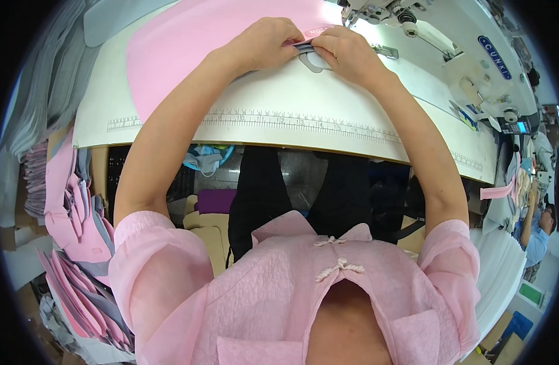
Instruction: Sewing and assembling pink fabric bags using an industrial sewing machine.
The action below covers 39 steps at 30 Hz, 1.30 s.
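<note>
Close to the sewing machine's needle area, both my hands meet over a large sheet of pink fabric (pixel 182 45). My left hand (pixel 267 45) is closed, its fingertips pinching the left end of a small layered grey piece (pixel 305 47). The right end of that same piece is pinched by my right hand (pixel 347 53), with thumb and fingers pressed together. A curved grey strip (pixel 310 62) hangs from it toward me. Just beyond my fingertips lies a small pink oval label (pixel 316 31). My fingers partly hide the layers between them.
The white sewing machine (pixel 462 45) stands at the right on a pale table with a printed ruler (pixel 279 117) along its front edge. Grey cut pieces (pixel 57 73) are stacked at the left, with pink and grey bundles (pixel 79 213) below. A person in blue (pixel 540 228) is far right.
</note>
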{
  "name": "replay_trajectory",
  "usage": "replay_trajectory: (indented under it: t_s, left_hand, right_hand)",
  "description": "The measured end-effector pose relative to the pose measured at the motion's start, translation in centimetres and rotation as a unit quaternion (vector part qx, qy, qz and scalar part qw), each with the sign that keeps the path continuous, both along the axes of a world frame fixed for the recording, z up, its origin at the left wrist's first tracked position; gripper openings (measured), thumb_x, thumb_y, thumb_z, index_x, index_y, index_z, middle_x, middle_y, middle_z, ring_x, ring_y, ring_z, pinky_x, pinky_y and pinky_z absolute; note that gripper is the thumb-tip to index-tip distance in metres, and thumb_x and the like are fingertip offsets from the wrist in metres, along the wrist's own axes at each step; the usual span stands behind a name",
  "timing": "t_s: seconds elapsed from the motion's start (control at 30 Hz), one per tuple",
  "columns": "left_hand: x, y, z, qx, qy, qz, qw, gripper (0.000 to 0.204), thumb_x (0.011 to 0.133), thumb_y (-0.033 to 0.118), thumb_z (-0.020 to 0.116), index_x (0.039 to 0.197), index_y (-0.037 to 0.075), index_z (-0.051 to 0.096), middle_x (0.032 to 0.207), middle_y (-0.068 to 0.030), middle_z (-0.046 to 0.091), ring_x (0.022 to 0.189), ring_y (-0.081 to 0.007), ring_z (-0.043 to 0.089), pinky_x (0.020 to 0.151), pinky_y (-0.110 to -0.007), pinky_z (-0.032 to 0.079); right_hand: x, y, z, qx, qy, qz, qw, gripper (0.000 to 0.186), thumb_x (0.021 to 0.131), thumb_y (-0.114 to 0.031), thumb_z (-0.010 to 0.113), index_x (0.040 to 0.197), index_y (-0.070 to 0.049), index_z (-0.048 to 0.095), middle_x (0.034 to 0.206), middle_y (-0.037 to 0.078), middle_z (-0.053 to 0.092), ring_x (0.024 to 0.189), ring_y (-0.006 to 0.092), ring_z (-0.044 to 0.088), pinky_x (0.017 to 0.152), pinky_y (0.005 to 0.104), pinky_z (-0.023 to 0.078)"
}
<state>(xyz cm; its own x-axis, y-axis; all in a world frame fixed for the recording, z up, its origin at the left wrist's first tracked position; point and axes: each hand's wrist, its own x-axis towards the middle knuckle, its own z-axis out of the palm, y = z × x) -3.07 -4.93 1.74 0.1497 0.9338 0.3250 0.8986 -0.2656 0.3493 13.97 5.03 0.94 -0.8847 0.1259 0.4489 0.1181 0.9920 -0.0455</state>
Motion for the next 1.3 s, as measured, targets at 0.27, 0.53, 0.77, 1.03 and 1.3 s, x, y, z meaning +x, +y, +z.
replay_trajectory:
  t_s: [0.27, 0.53, 0.77, 1.03, 1.3]
  left_hand:
    - [0.4, -0.6, 0.5, 0.010, 0.056, -0.023, 0.998, 0.025, 0.074, 0.006, 0.051, 0.096, 0.001, 0.061, 0.099, -0.0135, 0.059, 0.089, -0.0283, 0.056, 0.083, -0.034, 0.044]
    - [1.4, -1.6, -0.4, 0.040, 0.140, 0.018, 0.989, 0.033, 0.077, 0.005, 0.048, 0.109, 0.006, 0.055, 0.109, -0.0114, 0.054, 0.102, -0.0256, 0.050, 0.089, -0.034, 0.041]
    - [0.7, -1.2, 1.3, 0.027, 0.120, -0.037, 0.992, 0.031, 0.078, 0.012, 0.046, 0.107, 0.012, 0.058, 0.098, -0.0088, 0.057, 0.091, -0.0241, 0.053, 0.081, -0.034, 0.043]
    - [-0.1, 4.1, 1.3, 0.092, 0.196, -0.179, 0.960, 0.025, 0.085, 0.025, 0.043, 0.104, 0.025, 0.059, 0.108, -0.0058, 0.053, 0.105, -0.0202, 0.045, 0.086, -0.036, 0.035]
    - [-0.2, 3.9, -0.7, 0.026, 0.130, -0.134, 0.982, 0.026, 0.087, 0.031, 0.041, 0.105, 0.025, 0.058, 0.121, -0.0036, 0.044, 0.113, -0.0192, 0.038, 0.088, -0.038, 0.030]
  right_hand:
    - [0.0, -0.1, 0.0, -0.015, -0.014, -0.008, 1.000, 0.012, 0.074, -0.009, 0.058, 0.085, -0.003, 0.061, 0.085, 0.008, 0.059, 0.081, 0.0245, 0.056, 0.072, 0.0330, 0.046]
    - [0.2, -1.9, -0.1, -0.001, 0.020, -0.034, 0.999, 0.017, 0.075, -0.012, 0.058, 0.089, -0.003, 0.060, 0.088, 0.008, 0.059, 0.086, 0.0243, 0.055, 0.075, 0.0330, 0.046]
    - [1.0, -6.7, -0.5, -0.055, -0.062, -0.160, 0.984, 0.045, 0.082, -0.039, 0.051, 0.110, -0.003, 0.050, 0.109, 0.015, 0.047, 0.103, 0.0264, 0.043, 0.082, 0.0375, 0.036]
    - [1.1, -8.0, 0.3, -0.043, -0.069, -0.215, 0.973, 0.051, 0.078, -0.048, 0.052, 0.108, -0.007, 0.055, 0.108, 0.012, 0.050, 0.092, 0.0236, 0.044, 0.072, 0.0373, 0.034]
    - [1.5, -8.2, 0.5, -0.063, -0.056, -0.219, 0.972, 0.047, 0.074, -0.047, 0.057, 0.102, -0.009, 0.059, 0.108, 0.010, 0.051, 0.089, 0.0228, 0.045, 0.066, 0.0368, 0.032]
